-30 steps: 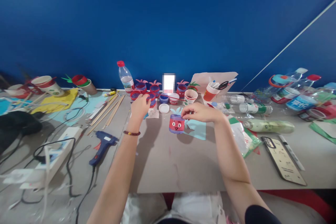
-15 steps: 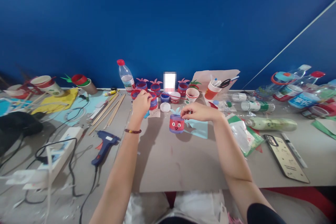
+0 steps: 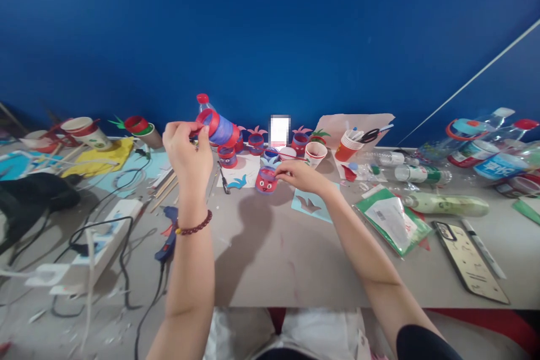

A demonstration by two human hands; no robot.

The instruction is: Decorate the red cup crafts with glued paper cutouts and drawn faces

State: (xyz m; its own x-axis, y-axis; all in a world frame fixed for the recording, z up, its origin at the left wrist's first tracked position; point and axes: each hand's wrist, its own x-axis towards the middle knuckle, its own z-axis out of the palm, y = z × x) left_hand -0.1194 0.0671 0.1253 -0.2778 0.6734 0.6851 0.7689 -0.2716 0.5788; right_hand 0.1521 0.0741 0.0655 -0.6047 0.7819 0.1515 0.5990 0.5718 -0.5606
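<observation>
My left hand [image 3: 189, 149] pinches the red rim of a blue-purple cup [image 3: 223, 130], raised and tilted above the table. My right hand [image 3: 300, 175] has its fingertips closed at the edge of a small red and purple cup [image 3: 266, 181]. That cup stands upright, with a drawn face and light-blue paper leaves at its top. Behind my hands are more red and purple cups [image 3: 228, 156] with paper leaves. A blue paper leaf cutout [image 3: 237, 182] lies on white paper, near a thin black tool [image 3: 225, 181].
To the left lie a glue gun [image 3: 167, 234], wooden sticks, and a power strip [image 3: 101, 247] with tangled cables. A white cup [image 3: 315, 153] and an orange cup of pens [image 3: 345, 150] stand behind. Plastic bottles [image 3: 422, 174], a green packet [image 3: 392, 219] and a phone [image 3: 470, 261] lie right.
My left hand has lifted a blue-purple cup up and to the left, tilting it. My right hand and the face cup have moved left and back, away from the cut light-blue paper.
</observation>
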